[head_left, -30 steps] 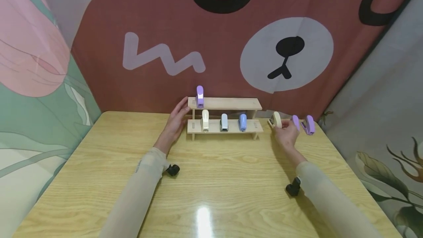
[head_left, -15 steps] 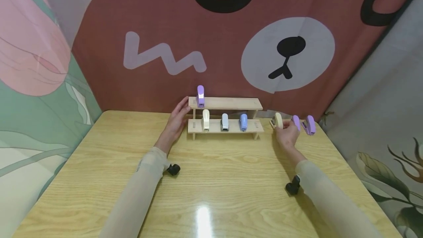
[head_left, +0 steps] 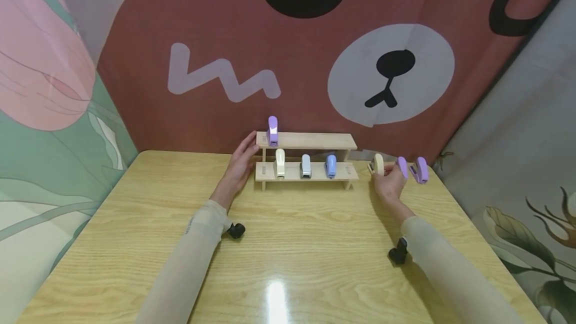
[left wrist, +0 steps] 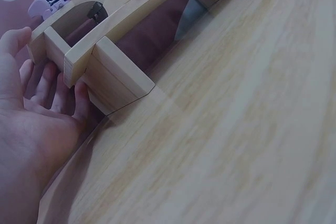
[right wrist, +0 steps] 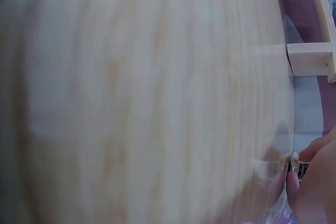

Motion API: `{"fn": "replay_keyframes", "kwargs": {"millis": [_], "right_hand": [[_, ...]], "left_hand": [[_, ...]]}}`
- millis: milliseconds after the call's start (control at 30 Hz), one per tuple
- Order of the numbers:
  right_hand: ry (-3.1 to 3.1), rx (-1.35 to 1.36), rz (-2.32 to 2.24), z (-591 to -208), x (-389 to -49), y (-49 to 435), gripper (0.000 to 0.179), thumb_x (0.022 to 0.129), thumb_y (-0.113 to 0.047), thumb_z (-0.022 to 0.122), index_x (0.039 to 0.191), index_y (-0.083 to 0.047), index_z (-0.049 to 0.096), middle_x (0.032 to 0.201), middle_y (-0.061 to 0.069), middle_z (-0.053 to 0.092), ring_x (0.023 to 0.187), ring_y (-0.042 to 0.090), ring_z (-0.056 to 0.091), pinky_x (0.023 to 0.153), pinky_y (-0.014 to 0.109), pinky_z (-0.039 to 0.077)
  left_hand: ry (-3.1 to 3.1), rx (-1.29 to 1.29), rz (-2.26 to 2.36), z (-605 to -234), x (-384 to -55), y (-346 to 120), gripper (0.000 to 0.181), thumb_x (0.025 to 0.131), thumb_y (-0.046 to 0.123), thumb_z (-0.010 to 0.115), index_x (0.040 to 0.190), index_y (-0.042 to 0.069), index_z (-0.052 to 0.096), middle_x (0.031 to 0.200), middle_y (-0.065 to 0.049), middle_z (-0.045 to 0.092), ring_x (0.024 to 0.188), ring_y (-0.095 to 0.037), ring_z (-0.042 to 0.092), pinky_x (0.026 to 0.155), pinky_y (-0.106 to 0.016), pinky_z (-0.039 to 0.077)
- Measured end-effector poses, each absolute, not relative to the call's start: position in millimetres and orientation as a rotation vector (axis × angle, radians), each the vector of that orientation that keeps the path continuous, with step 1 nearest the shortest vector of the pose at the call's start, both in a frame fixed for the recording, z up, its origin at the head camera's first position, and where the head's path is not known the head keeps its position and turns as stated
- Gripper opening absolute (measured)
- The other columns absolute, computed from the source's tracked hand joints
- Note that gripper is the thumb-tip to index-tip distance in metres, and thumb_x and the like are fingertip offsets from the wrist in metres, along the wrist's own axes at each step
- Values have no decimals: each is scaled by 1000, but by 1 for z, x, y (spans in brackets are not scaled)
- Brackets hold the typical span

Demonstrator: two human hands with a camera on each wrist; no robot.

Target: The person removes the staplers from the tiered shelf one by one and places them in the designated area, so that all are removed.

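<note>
A two-tier wooden rack stands at the back of the table. My left hand grips its left end; the left wrist view has the thumb by the upper board and the fingers curled beneath. One purple stapler sits at the left of the upper tier. Along the lower tier are a cream stapler, a pale grey stapler and a blue stapler. Right of the rack, my right hand pinches another cream stapler, low at the tabletop; its lower part is partly hidden.
Just beyond my right hand stand two more purple staplers, a near one and a far one. The wooden table reaches back to a brown bear-print curtain. Printed fabric also hangs at both sides.
</note>
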State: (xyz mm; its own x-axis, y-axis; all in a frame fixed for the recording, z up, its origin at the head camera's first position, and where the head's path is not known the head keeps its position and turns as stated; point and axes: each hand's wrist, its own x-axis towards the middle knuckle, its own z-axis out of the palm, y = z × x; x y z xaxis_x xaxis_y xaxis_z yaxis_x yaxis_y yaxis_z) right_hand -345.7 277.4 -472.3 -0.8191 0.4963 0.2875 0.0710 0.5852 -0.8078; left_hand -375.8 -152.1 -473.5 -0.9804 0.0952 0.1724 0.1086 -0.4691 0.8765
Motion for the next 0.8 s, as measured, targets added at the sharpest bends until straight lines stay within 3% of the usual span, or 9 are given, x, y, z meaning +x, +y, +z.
{"fn": "replay_keyframes", "kwargs": {"millis": [467,700,800], "right_hand": [[-2331,-453,1111,-470,-344,277,32,80,3,69,111,10,61,99,24,58,95,36,51,89,47,41],[-2369,-468,1137,-472,-345,275,38,81,1,70,116,8,57,97,21,62,90,34,57,82,43,45],[-2368,-470,1147,-469,-342,271,43,83,-1,71,121,10,55,100,23,59,94,36,55,87,46,44]], "left_hand": [[-1612,-322,-2670,-469,-376,-152,56,103,16,62,156,25,45,157,3,42,136,-21,43,111,-53,27],[-1609,-303,-2670,-470,-376,-152,55,103,16,61,155,24,46,157,2,43,136,-21,43,113,-54,27],[-1615,-301,-2672,-471,-375,-152,55,104,16,61,156,24,45,157,2,43,136,-20,43,112,-53,27]]}}
